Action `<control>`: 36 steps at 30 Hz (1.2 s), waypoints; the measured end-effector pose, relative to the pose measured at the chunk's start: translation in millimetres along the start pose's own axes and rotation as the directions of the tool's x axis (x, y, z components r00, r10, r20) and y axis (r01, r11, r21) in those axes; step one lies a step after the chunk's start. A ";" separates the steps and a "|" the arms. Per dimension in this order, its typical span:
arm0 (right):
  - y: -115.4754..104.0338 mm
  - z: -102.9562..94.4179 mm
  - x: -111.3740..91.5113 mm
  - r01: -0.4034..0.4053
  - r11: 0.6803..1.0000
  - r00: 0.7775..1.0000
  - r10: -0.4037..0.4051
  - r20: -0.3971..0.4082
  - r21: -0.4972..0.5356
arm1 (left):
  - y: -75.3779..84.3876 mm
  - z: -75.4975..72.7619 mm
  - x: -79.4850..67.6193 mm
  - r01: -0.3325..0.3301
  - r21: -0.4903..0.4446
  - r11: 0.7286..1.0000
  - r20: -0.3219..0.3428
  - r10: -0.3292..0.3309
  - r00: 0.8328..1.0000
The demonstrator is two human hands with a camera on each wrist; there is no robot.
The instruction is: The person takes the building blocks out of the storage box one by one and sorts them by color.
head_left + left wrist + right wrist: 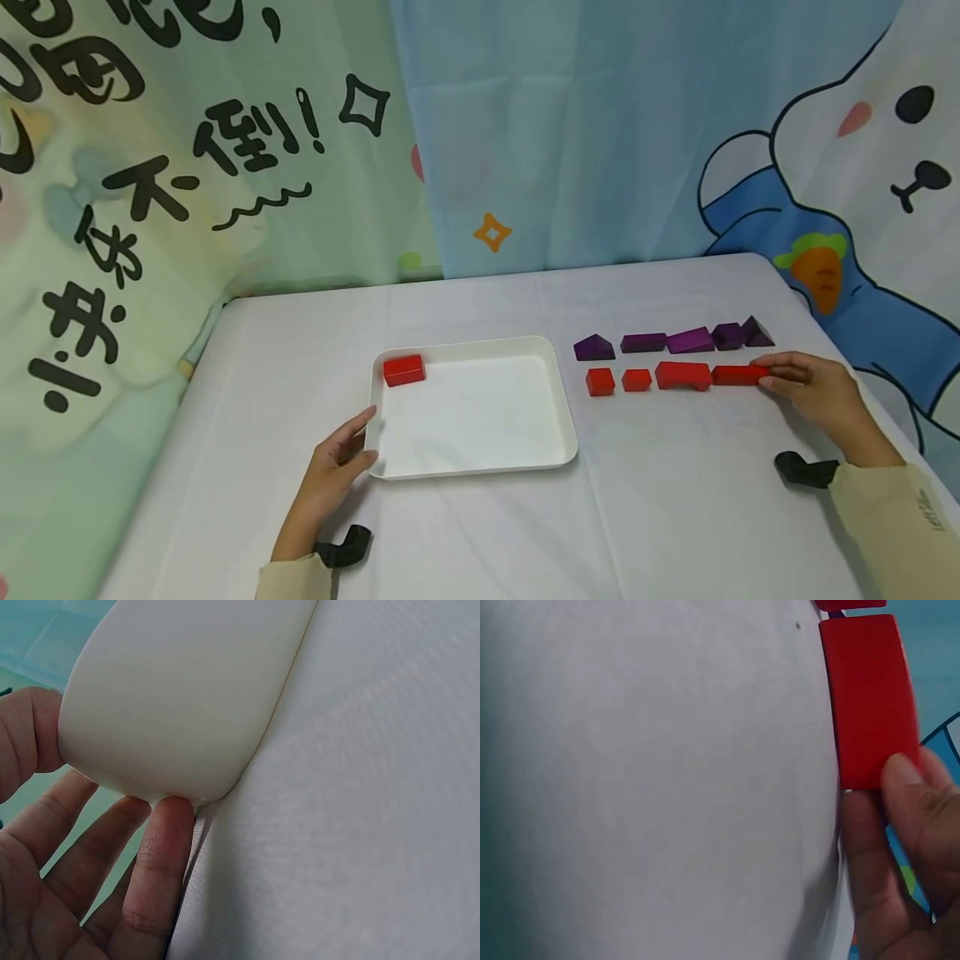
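Observation:
My left hand point(339, 465) is at the left side of a shallow white tray point(480, 473), its thumb and fingers gripping the edge by the near corner. In the left wrist view the fingertips point(171, 817) touch the tray's rounded outer wall point(172, 712). A red rectangular block point(403, 371) lies inside the tray at the far left. On the right, my right hand point(813, 398) pinches the end of a long red block point(735, 375), the last in a row of red blocks. Its flat face point(870, 697) shows in the right wrist view, thumb on it.
Left of the held block stand a red notched block point(682, 375), a small red block point(637, 380) and a red cube-like block point(600, 382). Behind them runs a row of several purple blocks point(690, 340), triangular pieces at both ends. A printed curtain point(570, 167) hangs behind the white-covered table point(510, 542).

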State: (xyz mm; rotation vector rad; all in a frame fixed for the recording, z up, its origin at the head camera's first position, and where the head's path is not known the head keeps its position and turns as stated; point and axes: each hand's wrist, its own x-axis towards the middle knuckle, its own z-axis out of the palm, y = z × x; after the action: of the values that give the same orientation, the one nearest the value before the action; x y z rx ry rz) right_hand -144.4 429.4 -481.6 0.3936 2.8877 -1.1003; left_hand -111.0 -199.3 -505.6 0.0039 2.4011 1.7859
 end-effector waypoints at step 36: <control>-201.2 64.2 -14.6 0.389 0.906 0.913 -0.403 0.061 0.165 | -4.8 -3.1 4.6 -0.051 -0.025 0.998 0.026 0.052 0.998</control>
State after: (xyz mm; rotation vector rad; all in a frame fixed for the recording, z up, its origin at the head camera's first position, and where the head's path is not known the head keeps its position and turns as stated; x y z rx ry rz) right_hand -183.4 239.3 -397.1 -0.2563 2.8810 -1.3491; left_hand -115.5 -203.2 -509.8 0.0870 2.3824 1.8247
